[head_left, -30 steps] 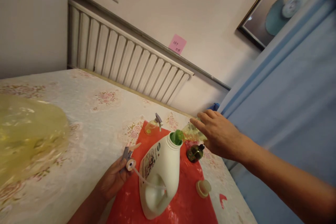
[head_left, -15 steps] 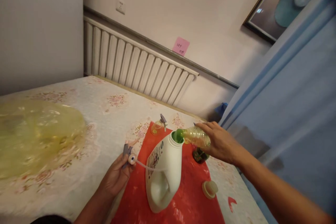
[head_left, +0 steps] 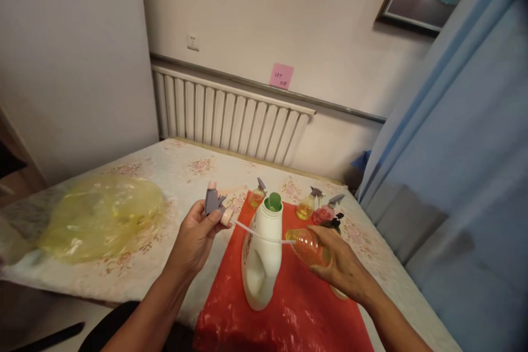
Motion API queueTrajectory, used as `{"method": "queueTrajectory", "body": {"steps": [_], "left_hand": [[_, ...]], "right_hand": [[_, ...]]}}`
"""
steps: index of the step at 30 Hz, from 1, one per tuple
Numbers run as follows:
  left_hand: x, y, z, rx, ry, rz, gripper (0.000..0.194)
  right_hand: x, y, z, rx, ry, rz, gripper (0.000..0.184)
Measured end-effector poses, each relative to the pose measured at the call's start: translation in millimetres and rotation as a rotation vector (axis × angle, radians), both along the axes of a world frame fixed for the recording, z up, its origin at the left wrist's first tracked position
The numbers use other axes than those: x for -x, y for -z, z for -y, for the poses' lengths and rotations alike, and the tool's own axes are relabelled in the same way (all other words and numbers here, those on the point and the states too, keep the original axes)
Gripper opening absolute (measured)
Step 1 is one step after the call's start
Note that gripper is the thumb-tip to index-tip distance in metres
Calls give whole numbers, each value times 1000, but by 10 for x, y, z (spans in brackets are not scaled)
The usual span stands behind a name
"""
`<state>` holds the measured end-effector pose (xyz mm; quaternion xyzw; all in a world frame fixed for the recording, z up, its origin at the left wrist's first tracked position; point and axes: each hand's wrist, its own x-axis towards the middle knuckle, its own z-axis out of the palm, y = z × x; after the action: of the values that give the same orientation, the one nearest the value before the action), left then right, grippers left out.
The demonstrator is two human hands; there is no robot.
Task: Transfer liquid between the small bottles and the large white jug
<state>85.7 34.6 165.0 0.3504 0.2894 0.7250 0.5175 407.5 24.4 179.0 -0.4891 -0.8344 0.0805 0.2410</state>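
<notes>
My left hand (head_left: 197,236) grips a grey and pink spray head (head_left: 213,201), its thin clear tube (head_left: 251,232) stretching to the right. In my right hand (head_left: 344,267) is a clear spray bottle (head_left: 307,246), tipped on its side with its mouth to the left. The tube's tip is at the bottle's mouth; I cannot tell whether it is inside. Between my hands a white jug (head_left: 263,272) stands upright with a green funnel (head_left: 274,202) in its neck. It stands on a red plastic sheet (head_left: 313,311).
Behind the jug are spray bottles with yellow (head_left: 305,209) and pink (head_left: 324,213) liquid, and another yellow one (head_left: 256,197) to the left. A yellow plastic bag (head_left: 107,214) lies on the flowered tablecloth (head_left: 198,308). A blue curtain (head_left: 454,176) hangs at the right.
My right hand has drawn the bottle away from the funnel, down and to the right. The spray head has been raised, and its tube now reaches the bottle's mouth. The view has shifted.
</notes>
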Motion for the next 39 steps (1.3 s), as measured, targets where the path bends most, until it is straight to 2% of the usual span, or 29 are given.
{"method": "queueTrajectory", "body": {"steps": [4, 14, 19, 24, 28, 31, 34, 39], "left_hand": [[-65, -88, 44, -2, -11, -98, 22], [-251, -163, 78, 20, -23, -205, 23], [-490, -170, 136, 18, -13, -303, 22], [-887, -135, 242, 2, 82, -451, 18], [-1119, -96, 299, -19, 155, -514, 17], [-1202, -59, 323, -28, 184, -533, 17], [-1242, -43, 345, -22, 197, -555, 18], [-1291, -167, 391, -37, 292, -475, 21]], "right_hand": [[-103, 83, 108, -10, 3, -58, 62], [-340, 223, 295, -9, 24, -115, 69], [-306, 277, 386, 39, 48, -115, 70], [-121, 270, 485, 152, 114, -153, 72], [-21, 273, 536, 183, 91, -269, 72], [-12, 301, 551, 187, 57, -321, 71], [-40, 329, 555, 262, 51, -381, 73], [-78, 318, 562, 364, -24, -552, 71]]}}
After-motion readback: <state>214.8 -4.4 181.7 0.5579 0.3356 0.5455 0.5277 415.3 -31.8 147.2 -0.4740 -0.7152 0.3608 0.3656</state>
